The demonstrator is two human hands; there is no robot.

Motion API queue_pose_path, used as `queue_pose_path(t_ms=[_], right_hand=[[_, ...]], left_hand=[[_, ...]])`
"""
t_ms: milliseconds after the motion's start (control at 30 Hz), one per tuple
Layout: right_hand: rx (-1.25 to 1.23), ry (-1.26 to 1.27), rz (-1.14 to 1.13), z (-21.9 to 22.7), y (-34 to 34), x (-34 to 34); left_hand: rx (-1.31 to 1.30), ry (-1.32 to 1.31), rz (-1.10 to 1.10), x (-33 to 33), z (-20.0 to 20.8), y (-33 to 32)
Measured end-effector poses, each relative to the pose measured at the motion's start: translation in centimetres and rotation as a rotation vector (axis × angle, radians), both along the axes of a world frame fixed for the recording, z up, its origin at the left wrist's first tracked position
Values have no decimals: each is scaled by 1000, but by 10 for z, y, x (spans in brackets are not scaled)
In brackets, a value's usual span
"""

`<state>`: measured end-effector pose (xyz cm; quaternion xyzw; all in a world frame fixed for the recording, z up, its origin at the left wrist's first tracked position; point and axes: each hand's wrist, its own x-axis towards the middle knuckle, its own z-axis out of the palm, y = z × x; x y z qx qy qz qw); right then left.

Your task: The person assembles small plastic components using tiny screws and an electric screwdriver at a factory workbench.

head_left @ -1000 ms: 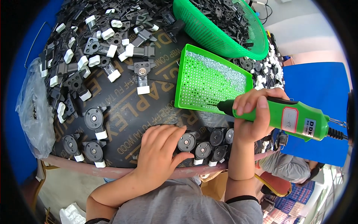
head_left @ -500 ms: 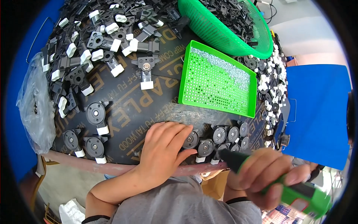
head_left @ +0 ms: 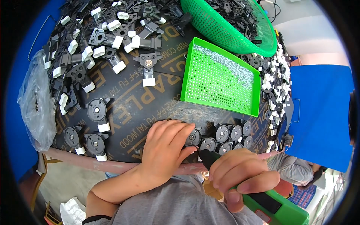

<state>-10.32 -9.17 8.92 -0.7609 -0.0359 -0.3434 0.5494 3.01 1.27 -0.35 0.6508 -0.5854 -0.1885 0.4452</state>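
The right hand (head_left: 243,174) wraps a green power screwdriver (head_left: 283,210) — likely weighty, best gripped round its body. The left hand (head_left: 163,148), half-open, partly covers a round black part (head_left: 194,137) by the desk's (head_left: 168,108) near edge — probably light, stiff, best rim-held; its grip I cannot tell.

Clear plastic bag (head_left: 35,103), white sack (head_left: 72,212) below the bag, large blue board (head_left: 320,116) and grey-clad person (head_left: 295,169) far right of the bag
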Motion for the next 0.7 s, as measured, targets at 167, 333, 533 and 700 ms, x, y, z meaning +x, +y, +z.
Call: queue_pose_path(t_ms=[167, 333, 533, 700], right_hand=[[53, -51, -163, -10, 14, 4], [252, -101, -235, 2, 16, 5], [129, -251, -406, 22, -19, -20], [131, -327, -596, 19, -43, -12]], left_hand=[[31, -15, 4, 2, 2, 1], [22, -69, 11, -4, 0, 4], [253, -481, 307, 54, 46, 26], [262, -580, 500, 106, 44, 46]])
